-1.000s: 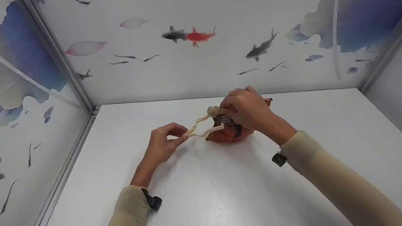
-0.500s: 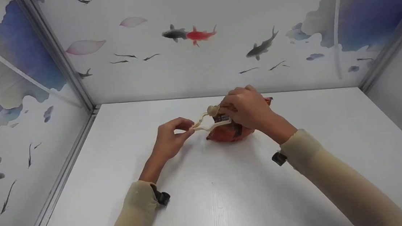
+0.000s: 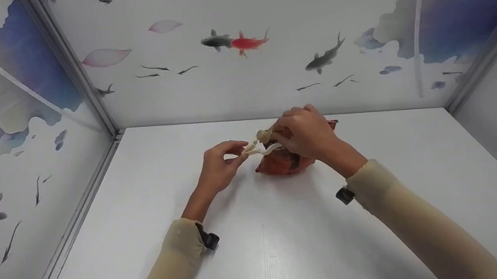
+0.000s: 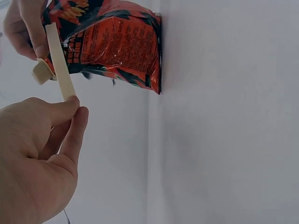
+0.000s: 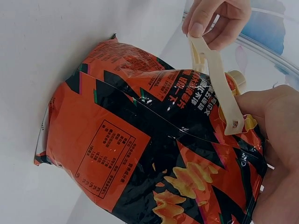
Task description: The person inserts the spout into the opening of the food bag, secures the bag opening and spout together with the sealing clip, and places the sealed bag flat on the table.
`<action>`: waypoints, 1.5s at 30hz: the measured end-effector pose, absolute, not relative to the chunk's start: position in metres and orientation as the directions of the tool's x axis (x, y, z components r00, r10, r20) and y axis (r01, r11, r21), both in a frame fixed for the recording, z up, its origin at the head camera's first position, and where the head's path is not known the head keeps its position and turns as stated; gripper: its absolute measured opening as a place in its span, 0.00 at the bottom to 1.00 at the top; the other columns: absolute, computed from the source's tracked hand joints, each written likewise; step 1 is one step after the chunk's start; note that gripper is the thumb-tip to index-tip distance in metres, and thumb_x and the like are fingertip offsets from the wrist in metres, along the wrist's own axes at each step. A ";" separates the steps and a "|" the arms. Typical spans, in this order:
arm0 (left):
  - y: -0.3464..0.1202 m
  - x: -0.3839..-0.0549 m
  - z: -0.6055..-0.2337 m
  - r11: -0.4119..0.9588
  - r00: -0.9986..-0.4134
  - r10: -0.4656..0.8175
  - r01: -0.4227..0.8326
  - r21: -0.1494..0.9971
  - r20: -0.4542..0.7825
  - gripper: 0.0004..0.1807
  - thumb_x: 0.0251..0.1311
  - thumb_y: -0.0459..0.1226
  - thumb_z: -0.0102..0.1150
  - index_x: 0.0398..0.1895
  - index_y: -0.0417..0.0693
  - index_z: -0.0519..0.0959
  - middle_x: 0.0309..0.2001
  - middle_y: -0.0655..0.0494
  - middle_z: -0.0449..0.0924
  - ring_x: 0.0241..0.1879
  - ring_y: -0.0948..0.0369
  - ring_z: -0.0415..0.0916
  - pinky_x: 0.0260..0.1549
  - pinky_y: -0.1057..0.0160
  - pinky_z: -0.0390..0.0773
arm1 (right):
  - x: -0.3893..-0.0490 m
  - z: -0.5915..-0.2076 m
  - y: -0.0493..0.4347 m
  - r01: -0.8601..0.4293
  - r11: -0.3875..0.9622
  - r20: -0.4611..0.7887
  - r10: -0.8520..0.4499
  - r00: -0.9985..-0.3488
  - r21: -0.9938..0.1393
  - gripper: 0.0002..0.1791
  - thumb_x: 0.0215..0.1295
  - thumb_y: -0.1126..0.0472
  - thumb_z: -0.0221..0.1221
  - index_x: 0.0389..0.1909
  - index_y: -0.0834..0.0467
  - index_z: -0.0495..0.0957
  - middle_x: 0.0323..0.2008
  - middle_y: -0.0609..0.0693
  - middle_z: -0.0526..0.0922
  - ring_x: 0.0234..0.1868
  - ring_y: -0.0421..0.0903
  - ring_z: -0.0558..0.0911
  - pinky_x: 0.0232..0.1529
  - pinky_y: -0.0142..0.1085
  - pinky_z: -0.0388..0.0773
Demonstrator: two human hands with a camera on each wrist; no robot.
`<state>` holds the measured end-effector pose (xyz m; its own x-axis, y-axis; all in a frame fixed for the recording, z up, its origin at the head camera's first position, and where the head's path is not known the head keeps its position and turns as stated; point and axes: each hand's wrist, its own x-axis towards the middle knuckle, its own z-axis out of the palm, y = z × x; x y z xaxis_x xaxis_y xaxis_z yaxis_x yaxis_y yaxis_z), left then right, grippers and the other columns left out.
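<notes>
A cream-coloured bag clip (image 5: 218, 79) with a round capped spout (image 4: 41, 73) stands spread in a V. My left hand (image 3: 219, 166) pinches its joined end between thumb and fingers. One arm of the clip lies across the printed face of a red and black snack bag (image 5: 103, 135), close to the top. In the head view, my right hand (image 3: 305, 132) grips the top of the bag and hides much of it. The right wrist view shows the right thumb beside the spout, at the clip's far side. Wavy chips are printed on the bag.
The bag stands on a white table (image 3: 267, 245) near its back edge. White panels (image 3: 244, 86) painted with fish and leaves rise behind and at both sides, joined by metal corner posts (image 3: 73, 69).
My left hand has moved right and slightly away from me, bringing the clip's joined end closer to the bag and its front arm further across it. My right hand has stayed in place.
</notes>
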<state>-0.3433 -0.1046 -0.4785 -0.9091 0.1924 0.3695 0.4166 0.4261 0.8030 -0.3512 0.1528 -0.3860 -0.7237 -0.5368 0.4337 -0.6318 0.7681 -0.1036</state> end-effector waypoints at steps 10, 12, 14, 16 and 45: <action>-0.098 -0.347 -0.482 0.422 -0.900 0.207 0.437 0.794 0.385 0.17 0.70 0.30 0.70 0.60 0.50 0.88 0.51 0.54 0.89 0.55 0.60 0.87 0.54 0.65 0.88 | -0.351 -0.385 0.152 -0.609 0.789 0.433 -0.523 -0.734 -0.078 0.07 0.73 0.55 0.68 0.42 0.51 0.93 0.38 0.45 0.92 0.44 0.50 0.87 0.47 0.49 0.74; -0.097 -0.348 -0.483 0.415 -0.899 0.209 0.439 0.797 0.386 0.16 0.71 0.31 0.70 0.59 0.50 0.89 0.50 0.55 0.88 0.55 0.60 0.87 0.53 0.67 0.88 | -0.350 -0.385 0.152 -0.603 0.793 0.430 -0.519 -0.739 -0.081 0.08 0.73 0.54 0.67 0.42 0.50 0.93 0.38 0.45 0.93 0.45 0.50 0.87 0.48 0.50 0.74; -0.096 -0.349 -0.483 0.409 -0.897 0.210 0.441 0.799 0.388 0.16 0.71 0.31 0.70 0.59 0.50 0.89 0.50 0.55 0.88 0.56 0.60 0.87 0.53 0.68 0.88 | -0.350 -0.385 0.152 -0.599 0.796 0.425 -0.515 -0.744 -0.084 0.08 0.73 0.54 0.66 0.42 0.50 0.93 0.39 0.45 0.92 0.46 0.50 0.87 0.49 0.50 0.74; -0.094 -0.349 -0.482 0.401 -0.896 0.212 0.443 0.802 0.389 0.15 0.71 0.31 0.69 0.59 0.49 0.89 0.50 0.55 0.88 0.56 0.60 0.87 0.53 0.68 0.88 | -0.350 -0.385 0.152 -0.602 0.794 0.427 -0.517 -0.742 -0.086 0.08 0.73 0.54 0.66 0.41 0.50 0.93 0.38 0.45 0.92 0.45 0.49 0.87 0.49 0.50 0.74; -0.090 -0.349 -0.487 0.312 -0.928 0.201 0.364 0.878 0.313 0.14 0.74 0.37 0.69 0.60 0.51 0.88 0.54 0.56 0.89 0.57 0.60 0.87 0.57 0.64 0.87 | -0.350 -0.385 0.152 -0.630 0.771 0.471 -0.523 -0.711 -0.093 0.08 0.73 0.55 0.64 0.38 0.51 0.91 0.33 0.45 0.89 0.40 0.49 0.85 0.46 0.49 0.71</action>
<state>-0.3494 -0.0895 -0.4866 -0.9283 0.2005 0.3132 0.3636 0.3123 0.8776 -0.3500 0.1520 -0.3852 -0.7105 -0.5232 0.4705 -0.6297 0.7713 -0.0932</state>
